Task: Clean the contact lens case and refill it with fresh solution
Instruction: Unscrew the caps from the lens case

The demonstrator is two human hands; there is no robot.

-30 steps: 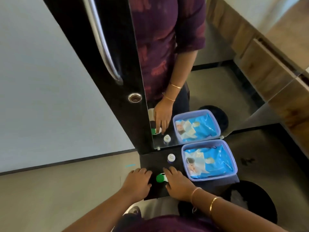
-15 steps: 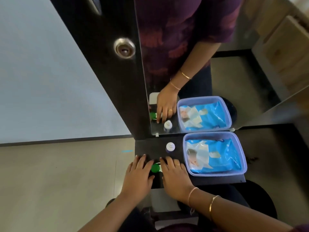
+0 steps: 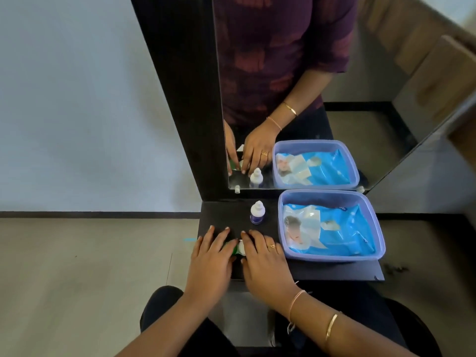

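Contact lens case (image 3: pixel 238 247) lying crosswise on the dark shelf (image 3: pixel 334 270) between left hand (image 3: pixel 210 264) and right hand (image 3: pixel 266 264), equally near both; fingers spread, resting on its ends, grip not discernible.

The contact lens case (image 3: pixel 237 247) lies flat on the black shelf, mostly hidden; only a green cap and a white one beside it show. The solution bottle (image 3: pixel 257 213), small, white with a purple base, stands upright and capped just behind it.
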